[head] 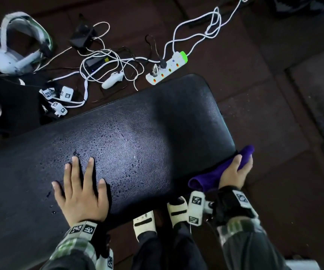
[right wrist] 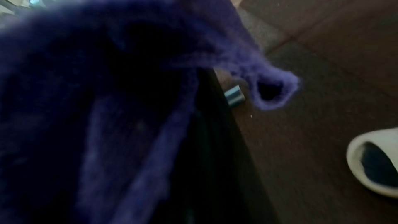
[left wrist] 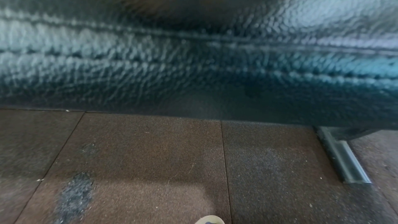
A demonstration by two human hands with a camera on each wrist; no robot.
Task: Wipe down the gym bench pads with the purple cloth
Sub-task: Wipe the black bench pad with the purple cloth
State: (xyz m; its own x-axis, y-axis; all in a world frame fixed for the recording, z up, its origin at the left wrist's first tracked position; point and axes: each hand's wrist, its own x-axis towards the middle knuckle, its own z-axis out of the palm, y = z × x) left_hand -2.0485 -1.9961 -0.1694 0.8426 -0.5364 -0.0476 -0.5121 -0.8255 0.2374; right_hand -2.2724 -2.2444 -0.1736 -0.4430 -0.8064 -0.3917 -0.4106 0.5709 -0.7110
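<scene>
A black padded gym bench pad [head: 147, 121] runs diagonally across the head view, its surface speckled with droplets. My left hand [head: 81, 190] lies flat on the pad with fingers spread and straight. My right hand [head: 235, 172] grips the purple cloth [head: 212, 176] against the pad's near right edge, fingers curled over the bunched fabric. In the right wrist view the purple cloth [right wrist: 96, 100] fills most of the frame, blurred. The left wrist view looks along the pad's stitched side [left wrist: 193, 57] down to the floor.
Beyond the bench on the dark rubber floor lie a white power strip [head: 167, 68], tangled white cables [head: 106, 65], a white controller [head: 112, 79], a white headset [head: 11, 49] and a black bag [head: 7, 108]. My white slippers [head: 157, 217] stand by the near edge. A metal bench foot [left wrist: 344, 159] shows.
</scene>
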